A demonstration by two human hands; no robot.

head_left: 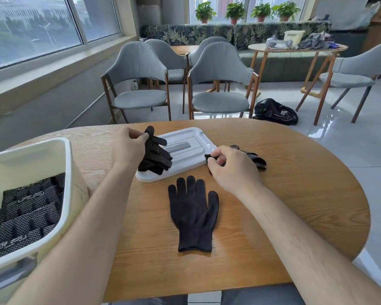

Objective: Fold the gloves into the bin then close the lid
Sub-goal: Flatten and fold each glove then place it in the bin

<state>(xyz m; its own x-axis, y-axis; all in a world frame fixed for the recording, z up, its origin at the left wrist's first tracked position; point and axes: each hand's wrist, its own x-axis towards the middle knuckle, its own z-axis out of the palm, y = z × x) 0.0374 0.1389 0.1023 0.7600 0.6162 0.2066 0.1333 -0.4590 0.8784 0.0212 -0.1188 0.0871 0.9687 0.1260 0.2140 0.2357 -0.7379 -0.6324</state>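
A plain black glove (194, 214) lies flat on the wooden table (295, 194), fingers pointing away from me. Behind it the white lid (191, 155) lies flat, with a heap of dotted black gloves (156, 155) on its left part. My left hand (128, 148) pinches a finger of one glove in that heap. My right hand (231, 168) pinches the edge of another dotted glove (255, 159) lying just right of the lid. The cream bin (42, 172) stands open at the left with several folded gloves (24, 214) inside.
Two grey chairs (141, 84) stand behind the table's far edge, a third at the right. A black bag (275, 111) lies on the shiny floor. Windows run along the left wall. My knees show below the table's near edge.
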